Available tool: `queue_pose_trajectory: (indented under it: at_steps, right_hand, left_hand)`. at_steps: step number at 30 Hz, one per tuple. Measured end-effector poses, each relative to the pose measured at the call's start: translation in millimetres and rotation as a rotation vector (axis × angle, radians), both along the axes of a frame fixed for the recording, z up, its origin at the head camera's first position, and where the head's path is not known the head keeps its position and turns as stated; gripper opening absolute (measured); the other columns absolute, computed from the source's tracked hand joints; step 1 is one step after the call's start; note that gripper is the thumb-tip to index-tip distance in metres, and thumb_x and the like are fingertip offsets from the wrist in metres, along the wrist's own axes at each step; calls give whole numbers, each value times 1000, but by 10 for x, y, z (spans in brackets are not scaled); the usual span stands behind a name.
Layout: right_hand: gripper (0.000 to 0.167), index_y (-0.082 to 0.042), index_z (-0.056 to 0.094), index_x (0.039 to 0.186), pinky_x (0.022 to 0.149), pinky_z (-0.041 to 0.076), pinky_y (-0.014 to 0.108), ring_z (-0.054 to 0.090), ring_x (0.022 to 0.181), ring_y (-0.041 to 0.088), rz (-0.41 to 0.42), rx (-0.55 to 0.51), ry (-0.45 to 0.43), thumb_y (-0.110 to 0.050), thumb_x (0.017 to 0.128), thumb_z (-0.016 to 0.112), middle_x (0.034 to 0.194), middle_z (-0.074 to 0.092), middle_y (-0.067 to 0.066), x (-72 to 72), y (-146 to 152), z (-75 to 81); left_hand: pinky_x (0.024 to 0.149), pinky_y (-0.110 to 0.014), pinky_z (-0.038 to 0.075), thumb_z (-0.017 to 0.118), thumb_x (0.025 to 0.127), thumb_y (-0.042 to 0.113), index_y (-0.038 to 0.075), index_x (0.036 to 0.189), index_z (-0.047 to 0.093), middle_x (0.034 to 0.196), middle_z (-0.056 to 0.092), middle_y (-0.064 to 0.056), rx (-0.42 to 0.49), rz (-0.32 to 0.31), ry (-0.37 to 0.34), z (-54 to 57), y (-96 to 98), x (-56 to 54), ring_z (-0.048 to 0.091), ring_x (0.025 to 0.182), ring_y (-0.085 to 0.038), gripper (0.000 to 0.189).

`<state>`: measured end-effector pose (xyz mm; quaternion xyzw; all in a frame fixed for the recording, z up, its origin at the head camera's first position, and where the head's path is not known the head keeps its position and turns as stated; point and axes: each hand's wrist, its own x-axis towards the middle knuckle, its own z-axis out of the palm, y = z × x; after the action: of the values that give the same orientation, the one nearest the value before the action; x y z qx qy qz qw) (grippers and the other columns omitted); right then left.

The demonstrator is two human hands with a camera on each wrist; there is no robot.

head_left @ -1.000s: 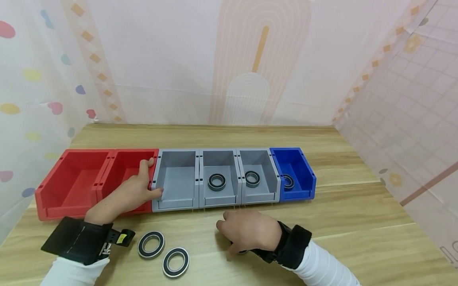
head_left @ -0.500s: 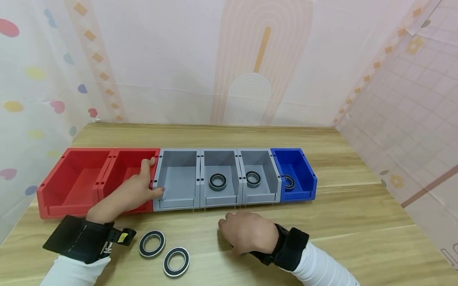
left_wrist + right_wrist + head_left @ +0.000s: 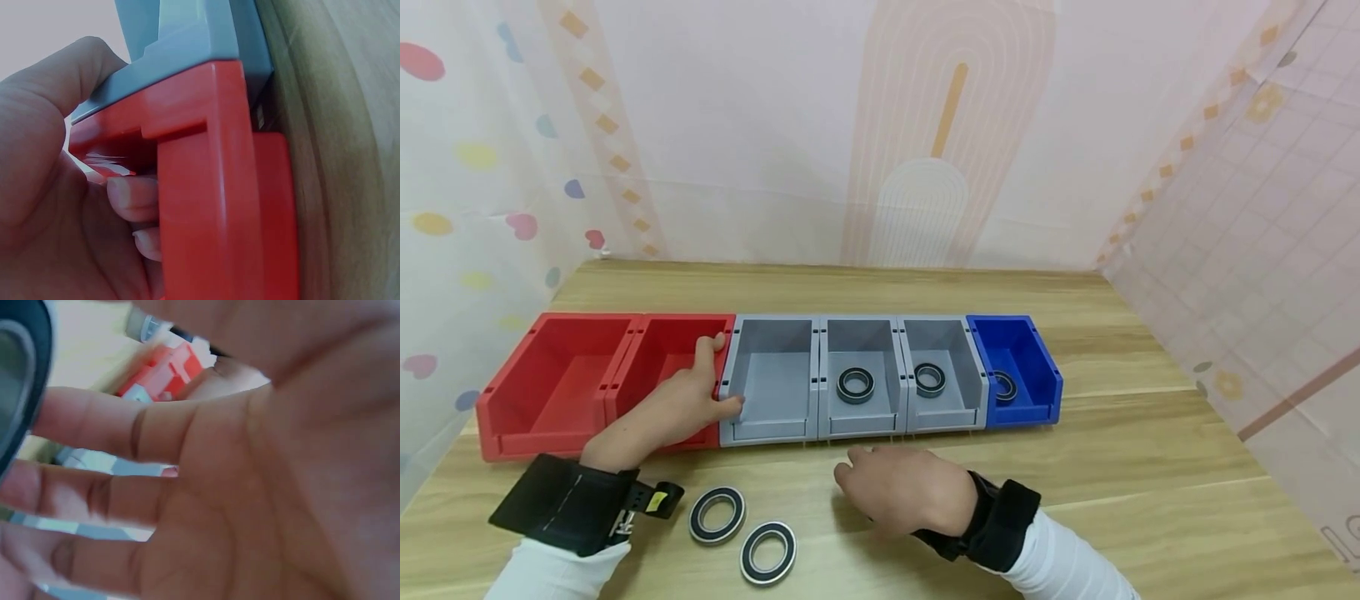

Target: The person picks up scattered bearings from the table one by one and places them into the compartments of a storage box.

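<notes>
Markings: we find outline lettering [image 3: 1341, 542] low on the right wall sheet, cut off by the frame and not readable in full. The yellow tag [image 3: 657, 500] on the left wrist strap [image 3: 561, 504] is too small to read.

Containers: one row of bins crosses the wood tabletop [image 3: 1150, 467], side walls touching. From the left edge we log left red bin [image 3: 538, 444], right red bin [image 3: 672, 333], left grey bin [image 3: 778, 383], middle grey bin [image 3: 862, 424], right grey bin [image 3: 946, 417] and blue bin [image 3: 1021, 413]. One sealed ball bearing each: in middle grey [image 3: 855, 399]; in right grey, by its left wall [image 3: 930, 392]; in blue, partly hidden by the wall [image 3: 1013, 388].

Hands: left hand [image 3: 681, 404] pinches the adjoining red and grey walls, thumb on the grey side, other fingers curled inside the red. Right hand [image 3: 906, 490], near the front edge, holds a tilted bearing [image 3: 42, 362] at its fingertips; those fingers are slightly spread, and we cannot see the thumb tip.

Room: two loose bearings, a rear one [image 3: 696, 518] and a front one [image 3: 747, 557], lie close together toward the front-left corner. Wood runs from the blue bin to the right edge, with a strip along the back edge.
</notes>
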<state>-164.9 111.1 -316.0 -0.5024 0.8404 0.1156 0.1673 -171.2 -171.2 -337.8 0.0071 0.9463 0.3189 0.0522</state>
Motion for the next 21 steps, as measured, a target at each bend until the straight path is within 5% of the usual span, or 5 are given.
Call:
queue_pose_trajectory:
  at_steps: [21]
  right_hand:
    - [46,-14,55,116,70,42,19,47,80,8,173,-205,80,-34,80,76,96,47,-4,-224,-322,296]
  left_hand:
    - [47,-30,43,72,82,19,-4,137,10,60,49,-6,6,0,2,-4,5,-8,47,45,-18,86]
